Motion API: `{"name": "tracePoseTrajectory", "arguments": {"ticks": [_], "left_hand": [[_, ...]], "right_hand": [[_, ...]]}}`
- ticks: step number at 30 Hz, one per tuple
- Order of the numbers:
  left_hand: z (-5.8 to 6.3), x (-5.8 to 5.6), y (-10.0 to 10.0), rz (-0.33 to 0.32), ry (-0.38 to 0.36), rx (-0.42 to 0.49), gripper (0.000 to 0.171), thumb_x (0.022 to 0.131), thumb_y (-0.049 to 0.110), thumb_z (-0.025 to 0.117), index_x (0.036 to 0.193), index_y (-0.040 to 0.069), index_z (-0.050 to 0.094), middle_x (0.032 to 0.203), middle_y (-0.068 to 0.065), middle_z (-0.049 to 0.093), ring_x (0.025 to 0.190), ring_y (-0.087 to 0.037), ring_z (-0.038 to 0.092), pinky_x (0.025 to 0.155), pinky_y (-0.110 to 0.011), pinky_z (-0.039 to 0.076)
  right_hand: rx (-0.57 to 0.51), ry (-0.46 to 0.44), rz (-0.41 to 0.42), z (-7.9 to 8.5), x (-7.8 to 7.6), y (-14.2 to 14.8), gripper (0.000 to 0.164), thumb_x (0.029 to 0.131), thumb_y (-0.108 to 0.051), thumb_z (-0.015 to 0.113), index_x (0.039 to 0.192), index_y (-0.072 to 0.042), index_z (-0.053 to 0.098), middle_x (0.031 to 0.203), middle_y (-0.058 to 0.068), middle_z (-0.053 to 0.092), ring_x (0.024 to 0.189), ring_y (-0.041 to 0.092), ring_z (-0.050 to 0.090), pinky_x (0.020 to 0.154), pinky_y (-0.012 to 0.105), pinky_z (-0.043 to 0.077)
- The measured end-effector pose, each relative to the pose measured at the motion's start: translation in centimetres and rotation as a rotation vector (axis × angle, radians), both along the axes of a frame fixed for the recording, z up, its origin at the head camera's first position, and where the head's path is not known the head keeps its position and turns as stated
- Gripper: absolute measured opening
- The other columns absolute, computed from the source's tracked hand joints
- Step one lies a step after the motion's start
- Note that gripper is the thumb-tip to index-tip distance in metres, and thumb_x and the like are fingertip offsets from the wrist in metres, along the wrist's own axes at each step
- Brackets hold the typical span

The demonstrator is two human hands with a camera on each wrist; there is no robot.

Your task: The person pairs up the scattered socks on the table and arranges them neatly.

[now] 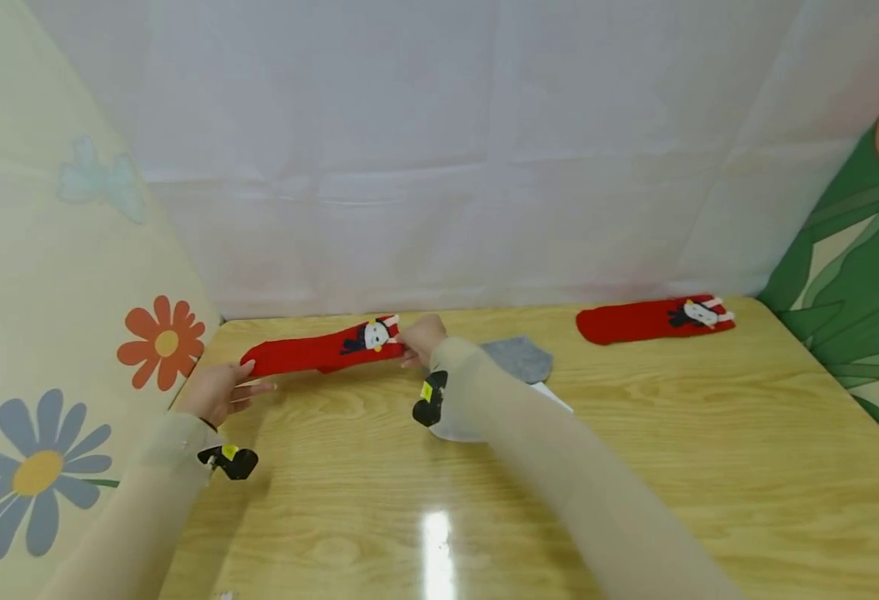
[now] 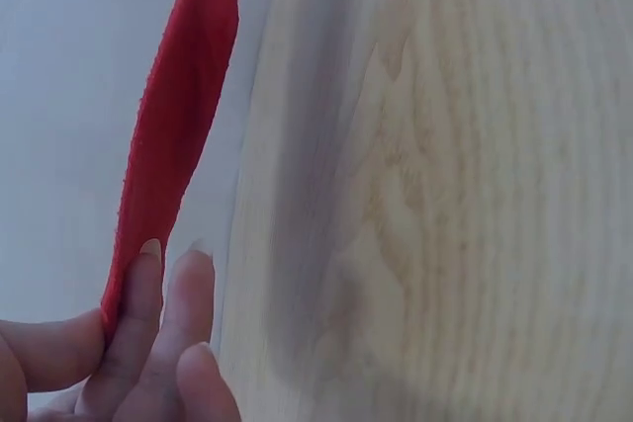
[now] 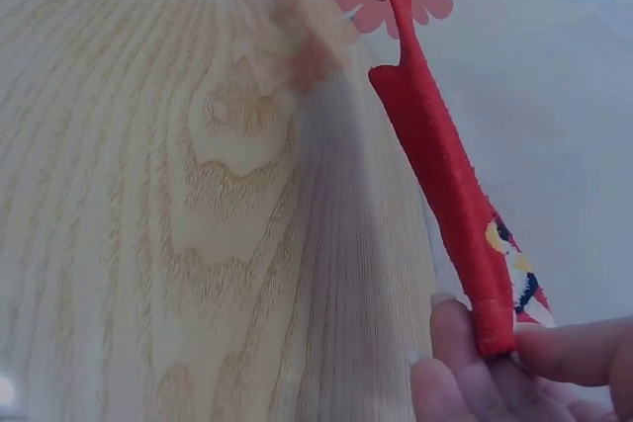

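Note:
A red sock (image 1: 300, 353) with a white-faced cartoon figure near its cuff is stretched between both hands, above the table's back left part. At its toe end, my left hand (image 1: 212, 393) pinches the fabric between thumb and forefinger, the other fingers held loosely out below. My right hand (image 1: 422, 340) grips the cuff end; in the right wrist view the thumb presses on the red cuff (image 3: 495, 328) with fingers beneath. The left wrist view shows the sock edge-on as a narrow red strip (image 2: 178, 96), lifted over the tabletop.
Another red sock (image 1: 626, 322) with a similar figure lies flat at the back right. Under my right forearm are a grey cloth piece (image 1: 521, 358) and something white (image 1: 551, 396), partly hidden. A white curtain (image 1: 439, 167) hangs behind the wooden table (image 1: 319, 500); flower-printed panels stand at both sides.

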State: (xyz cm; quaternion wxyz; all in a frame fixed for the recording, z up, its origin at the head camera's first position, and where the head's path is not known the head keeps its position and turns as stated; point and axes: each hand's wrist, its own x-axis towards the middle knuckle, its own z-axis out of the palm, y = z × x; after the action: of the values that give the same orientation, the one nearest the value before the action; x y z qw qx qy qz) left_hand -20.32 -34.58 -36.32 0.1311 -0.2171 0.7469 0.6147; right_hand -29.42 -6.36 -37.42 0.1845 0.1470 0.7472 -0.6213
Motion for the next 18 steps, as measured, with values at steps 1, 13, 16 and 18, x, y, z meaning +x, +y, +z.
{"name": "tracePoseTrajectory", "arguments": {"ticks": [1,13,16,18], "left_hand": [[0.0,0.2,0.1,0.002,0.003,0.002,0.060,0.106,0.028,0.037,0.153,-0.001,0.013,0.159,-0.020,0.015,0.083,-0.009,0.071,0.076,-0.025,0.050],[-0.2,2.2,1.1,0.009,0.038,-0.032,0.027,0.105,0.029,0.042,0.107,0.002,0.046,0.154,-0.022,0.023,0.086,-0.011,0.071,0.079,-0.030,0.049],[-0.2,2.6,1.4,0.007,0.039,-0.029,0.026,0.105,0.029,0.043,0.103,0.003,0.047,0.143,-0.021,0.040,0.086,-0.011,0.071,0.080,-0.031,0.049],[-0.1,2.9,1.5,0.008,0.037,-0.026,0.025,0.105,0.028,0.043,0.100,0.004,0.048,0.126,-0.016,0.053,0.086,-0.012,0.071,0.080,-0.031,0.049]], "right_hand": [[-0.007,0.006,0.001,0.0,0.1,0.1,0.028,0.090,0.003,0.063,0.116,0.013,0.057,0.100,0.027,0.068,0.040,0.016,0.054,0.036,0.022,0.046],[0.001,0.043,0.018,0.5,1.5,1.5,0.032,0.091,0.002,0.063,0.122,0.010,0.056,0.107,0.025,0.066,0.048,0.016,0.057,0.049,0.026,0.054],[-0.008,0.051,0.022,0.5,1.8,1.8,0.034,0.091,0.004,0.062,0.123,0.010,0.054,0.107,0.025,0.065,0.046,0.014,0.054,0.045,0.024,0.051],[-0.020,0.056,0.024,0.5,2.0,2.0,0.034,0.090,0.005,0.061,0.123,0.010,0.054,0.105,0.026,0.065,0.044,0.013,0.053,0.042,0.022,0.048]]}}
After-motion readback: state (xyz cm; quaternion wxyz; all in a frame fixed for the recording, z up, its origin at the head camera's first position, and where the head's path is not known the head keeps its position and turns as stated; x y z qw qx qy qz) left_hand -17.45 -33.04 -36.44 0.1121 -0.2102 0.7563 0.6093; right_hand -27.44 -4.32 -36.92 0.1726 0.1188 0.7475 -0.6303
